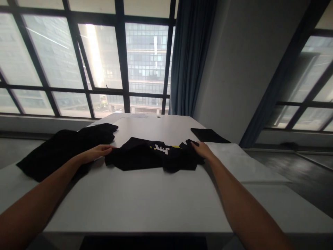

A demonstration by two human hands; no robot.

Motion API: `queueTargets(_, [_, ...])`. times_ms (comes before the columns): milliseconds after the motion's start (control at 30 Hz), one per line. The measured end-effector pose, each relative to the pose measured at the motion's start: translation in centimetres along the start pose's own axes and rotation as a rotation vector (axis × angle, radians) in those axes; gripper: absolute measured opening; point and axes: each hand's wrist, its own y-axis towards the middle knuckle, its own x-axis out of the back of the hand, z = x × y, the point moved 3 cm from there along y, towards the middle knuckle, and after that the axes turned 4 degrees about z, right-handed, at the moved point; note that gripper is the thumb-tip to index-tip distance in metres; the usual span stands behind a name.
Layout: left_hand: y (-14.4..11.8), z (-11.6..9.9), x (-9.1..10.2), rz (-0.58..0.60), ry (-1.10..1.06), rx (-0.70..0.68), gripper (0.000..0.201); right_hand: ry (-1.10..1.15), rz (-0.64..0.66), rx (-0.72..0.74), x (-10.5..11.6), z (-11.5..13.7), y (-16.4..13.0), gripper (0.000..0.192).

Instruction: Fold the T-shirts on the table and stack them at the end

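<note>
A black T-shirt [145, 158] with a white and yellow print lies bunched across the middle of the white table [140, 201]. At its left end, my left hand [98, 152] pinches the cloth between thumb and fingers. My right hand [203, 149] grips the opposite end, where a fold of fabric stands up near the fingertips. Between the two hands the shirt is loosely stretched and crumpled, with its lower edge on the tabletop. Some of my right fingers are hidden by the dark cloth.
A heap of black clothing [65, 149] lies left of my left hand, partly under that forearm. To the right is a flat, folded black cloth [210, 135]. Papers [137, 115] lie at the table's far end, before the windows and a blue curtain [189, 59].
</note>
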Motion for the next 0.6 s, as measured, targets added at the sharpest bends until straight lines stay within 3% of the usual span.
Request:
queueTargets(100, [-0.4, 1.5, 0.6, 0.106, 0.143, 0.034, 0.081, -0.017, 0.135, 0.141, 0.2, 0.7, -0.5, 0.06])
queueTargets(200, [0.0, 2.7, 0.9, -0.037, 0.318, 0.033, 0.078, -0.024, 0.256, 0.31, 0.2, 2.0, -1.3, 0.076])
queueTargets(300, [0.9, 2.7, -0.2, -0.146, 0.308, -0.094, 0.059, -0.066, 0.317, 0.333, -0.4, 3.2, -1.9, 0.064])
queueTargets(433, [1.8, 2.2, -1.5, -0.211, 0.03, -0.157, 0.054, -0.08, 0.429, 0.302, -1.0, 4.7, -2.4, 0.048])
queueTargets(533, [1.3, 2.0, -1.3, -0.256, -0.241, -0.187, 0.049, -0.017, 0.593, 0.251, 0.0, 5.3, -3.0, 0.027])
queueTargets(600, [0.4, 1.8, -0.6, -0.241, -0.378, -0.159, 0.044, 0.101, 0.73, 0.213, 1.4, 5.3, -3.7, 0.027])
